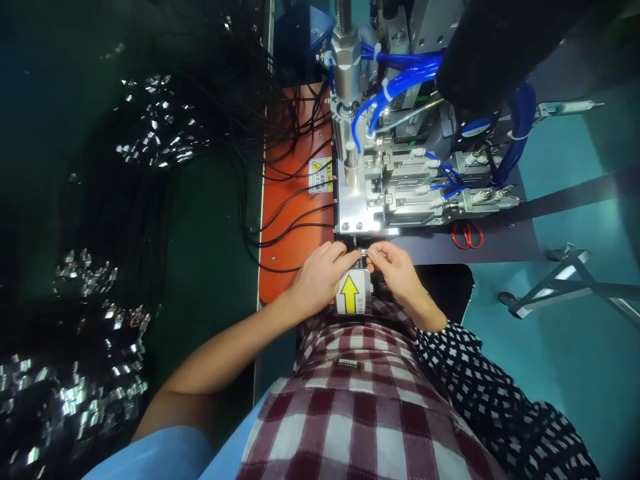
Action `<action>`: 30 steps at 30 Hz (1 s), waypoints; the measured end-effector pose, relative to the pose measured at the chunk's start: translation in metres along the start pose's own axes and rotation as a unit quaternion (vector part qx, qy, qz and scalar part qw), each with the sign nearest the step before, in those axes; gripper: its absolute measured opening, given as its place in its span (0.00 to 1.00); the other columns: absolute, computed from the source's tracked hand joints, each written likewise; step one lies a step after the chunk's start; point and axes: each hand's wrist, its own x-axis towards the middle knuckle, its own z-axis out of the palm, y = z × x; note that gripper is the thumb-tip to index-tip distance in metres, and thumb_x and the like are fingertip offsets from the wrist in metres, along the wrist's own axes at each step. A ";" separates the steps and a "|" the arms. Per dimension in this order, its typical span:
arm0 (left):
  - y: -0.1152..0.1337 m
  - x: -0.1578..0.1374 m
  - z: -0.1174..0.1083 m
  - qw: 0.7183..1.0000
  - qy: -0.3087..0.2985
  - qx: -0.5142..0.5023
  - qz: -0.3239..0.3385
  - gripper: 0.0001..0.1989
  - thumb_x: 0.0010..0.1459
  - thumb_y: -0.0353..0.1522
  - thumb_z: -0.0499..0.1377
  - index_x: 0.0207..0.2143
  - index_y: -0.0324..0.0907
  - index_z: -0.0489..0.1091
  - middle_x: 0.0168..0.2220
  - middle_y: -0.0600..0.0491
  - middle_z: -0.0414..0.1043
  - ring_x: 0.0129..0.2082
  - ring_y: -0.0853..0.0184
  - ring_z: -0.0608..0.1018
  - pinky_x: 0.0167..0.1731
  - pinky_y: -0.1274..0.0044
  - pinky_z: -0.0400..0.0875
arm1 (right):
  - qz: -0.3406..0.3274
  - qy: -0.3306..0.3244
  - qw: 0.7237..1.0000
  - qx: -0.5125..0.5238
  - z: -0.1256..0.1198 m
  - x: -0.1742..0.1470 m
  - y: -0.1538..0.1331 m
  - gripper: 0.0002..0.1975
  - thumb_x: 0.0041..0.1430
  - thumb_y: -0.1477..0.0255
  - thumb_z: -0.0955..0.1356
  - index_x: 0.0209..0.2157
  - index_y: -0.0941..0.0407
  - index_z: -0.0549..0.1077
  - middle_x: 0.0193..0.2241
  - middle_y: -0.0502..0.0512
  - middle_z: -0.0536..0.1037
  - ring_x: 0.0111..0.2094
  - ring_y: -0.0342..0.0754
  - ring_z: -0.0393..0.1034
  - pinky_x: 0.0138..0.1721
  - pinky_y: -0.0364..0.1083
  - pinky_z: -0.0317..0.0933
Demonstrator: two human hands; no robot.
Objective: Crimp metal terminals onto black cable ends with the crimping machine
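Note:
My left hand reaches in from the left with its fingers curled and the index finger stretched to a small shiny metal connector. On the other side, my right hand pinches the same piece between thumb and forefinger. Both hands meet just in front of the machine's metal block. Beneath the fingers is a white label with a yellow arrow. One black cable runs over the orange board up to my left hand; whether it joins the connector is hidden.
The machine's cylinders and blue air hoses stand ahead. Black cables cross an orange board. Bundles of cables with shiny ends lie at left. Red-handled scissors rest at right, near a wheeled metal stand.

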 end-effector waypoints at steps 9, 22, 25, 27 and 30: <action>-0.002 0.000 0.002 1.000 -0.001 -0.010 -0.004 0.16 0.67 0.30 0.49 0.52 0.41 0.72 0.38 0.47 0.70 0.36 0.63 0.71 0.34 0.74 0.70 | -0.051 0.091 0.994 -0.018 0.001 -0.005 0.011 0.15 0.62 0.57 0.66 0.37 0.55 0.73 0.24 0.48 0.74 0.25 0.44 0.70 0.32 0.46 0.65; 0.001 -0.002 0.002 1.000 -0.002 -0.015 -0.014 0.16 0.68 0.30 0.48 0.52 0.41 0.71 0.38 0.47 0.70 0.37 0.63 0.71 0.35 0.74 0.69 | 0.010 0.060 0.998 0.030 0.008 0.003 0.006 0.13 0.54 0.60 0.71 0.26 0.55 0.71 0.22 0.48 0.72 0.21 0.42 0.65 0.26 0.45 0.62; 0.003 -0.002 0.003 1.000 -0.007 -0.003 -0.017 0.16 0.68 0.30 0.48 0.53 0.41 0.71 0.39 0.47 0.70 0.37 0.63 0.71 0.36 0.74 0.69 | 0.025 0.064 0.997 0.047 0.011 0.004 0.006 0.12 0.54 0.61 0.71 0.25 0.54 0.70 0.20 0.46 0.70 0.20 0.42 0.63 0.25 0.44 0.60; 0.005 -0.001 0.004 1.000 -0.018 0.010 -0.024 0.16 0.68 0.30 0.49 0.54 0.40 0.70 0.40 0.46 0.70 0.37 0.62 0.71 0.36 0.73 0.69 | 0.042 0.064 0.995 0.064 0.014 0.003 0.006 0.13 0.53 0.61 0.71 0.25 0.54 0.68 0.19 0.46 0.68 0.20 0.42 0.61 0.23 0.44 0.59; 0.007 0.000 0.005 0.999 -0.024 0.007 -0.035 0.17 0.67 0.28 0.49 0.54 0.40 0.70 0.40 0.46 0.70 0.38 0.61 0.71 0.37 0.72 0.70 | 0.049 0.074 0.993 0.073 0.017 0.002 0.005 0.14 0.52 0.60 0.71 0.25 0.53 0.67 0.18 0.44 0.66 0.19 0.41 0.59 0.22 0.44 0.56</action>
